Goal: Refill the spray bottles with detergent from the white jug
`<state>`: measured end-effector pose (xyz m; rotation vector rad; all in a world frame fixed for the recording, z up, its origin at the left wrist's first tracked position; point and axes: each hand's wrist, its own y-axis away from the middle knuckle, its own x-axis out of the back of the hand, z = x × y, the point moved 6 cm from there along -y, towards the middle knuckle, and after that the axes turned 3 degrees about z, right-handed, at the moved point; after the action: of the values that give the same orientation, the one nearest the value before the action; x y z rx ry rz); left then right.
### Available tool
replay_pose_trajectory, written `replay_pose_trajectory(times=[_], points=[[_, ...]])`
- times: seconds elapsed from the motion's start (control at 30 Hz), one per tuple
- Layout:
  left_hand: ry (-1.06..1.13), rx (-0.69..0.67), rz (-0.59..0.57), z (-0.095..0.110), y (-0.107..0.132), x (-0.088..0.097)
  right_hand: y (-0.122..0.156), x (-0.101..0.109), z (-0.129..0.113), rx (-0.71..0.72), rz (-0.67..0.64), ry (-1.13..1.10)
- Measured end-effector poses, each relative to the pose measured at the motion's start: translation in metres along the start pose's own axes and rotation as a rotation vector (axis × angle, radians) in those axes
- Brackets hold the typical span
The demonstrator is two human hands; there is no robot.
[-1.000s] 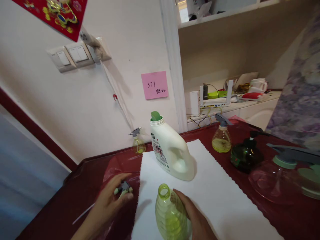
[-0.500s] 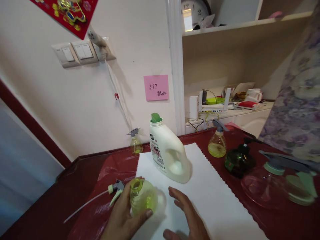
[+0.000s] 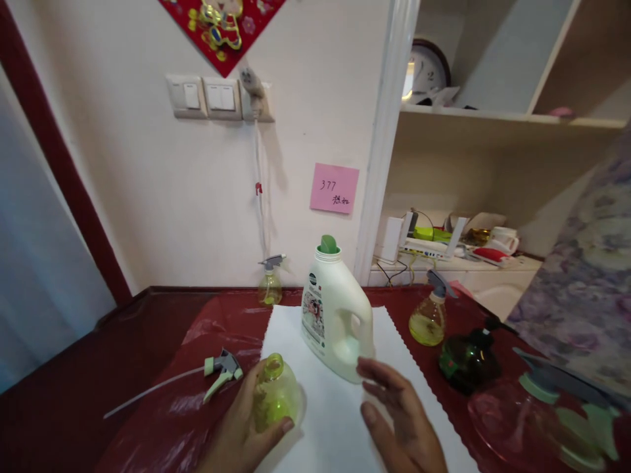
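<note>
My left hand is wrapped round a yellow-green spray bottle body, whose neck has no top on it. My right hand holds nothing; its fingers are apart, close to the lower handle of a large white detergent jug. Whether the fingertips touch the jug I cannot tell. The jug stands upright with its green spout showing at the mouth. Left of my left hand lies a grey and green spray trigger head with a long pale tube.
White paper lies under the jug on the dark red table. A small spray bottle stands by the wall. To the right are a yellow spray bottle, a dark pump bottle and a pink spray bottle.
My right hand has moved right and forward, closer to the jug's handle. The left hand still grips the bottle body. My view has turned, so the scene appears levelled.
</note>
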<state>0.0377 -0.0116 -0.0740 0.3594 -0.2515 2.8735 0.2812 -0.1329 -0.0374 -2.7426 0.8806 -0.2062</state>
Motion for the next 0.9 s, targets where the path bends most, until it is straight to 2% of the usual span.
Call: replay_pose_trajectory(times=[0.1,0.17,0.27,0.37,0.47,0.6,0.77,0.9], points=[[-0.013,0.024,-0.026,0.000,0.001,-0.003,-0.039,0.018,-0.034,0.099,0.051,0.040],[-0.007,0.029,-0.018,0.003,0.001,-0.003,-0.066,0.021,-0.046,0.152,0.090,0.092],[-0.007,0.047,-0.005,0.006,0.003,-0.004,-0.099,0.013,-0.041,0.118,0.101,0.086],[-0.018,0.040,-0.002,0.009,0.004,-0.004,-0.118,-0.008,-0.029,0.074,0.027,0.039],[-0.047,0.026,-0.005,0.011,0.004,-0.004,-0.123,-0.024,-0.028,0.101,0.020,0.003],[-0.091,0.017,-0.031,0.016,0.007,-0.005,-0.123,-0.026,-0.039,0.142,0.137,0.000],[-0.141,0.043,-0.045,0.027,0.011,-0.003,-0.114,-0.003,-0.077,0.171,0.193,0.044],[-0.127,0.052,-0.072,0.030,0.011,-0.005,-0.095,0.027,-0.120,0.226,0.221,0.253]])
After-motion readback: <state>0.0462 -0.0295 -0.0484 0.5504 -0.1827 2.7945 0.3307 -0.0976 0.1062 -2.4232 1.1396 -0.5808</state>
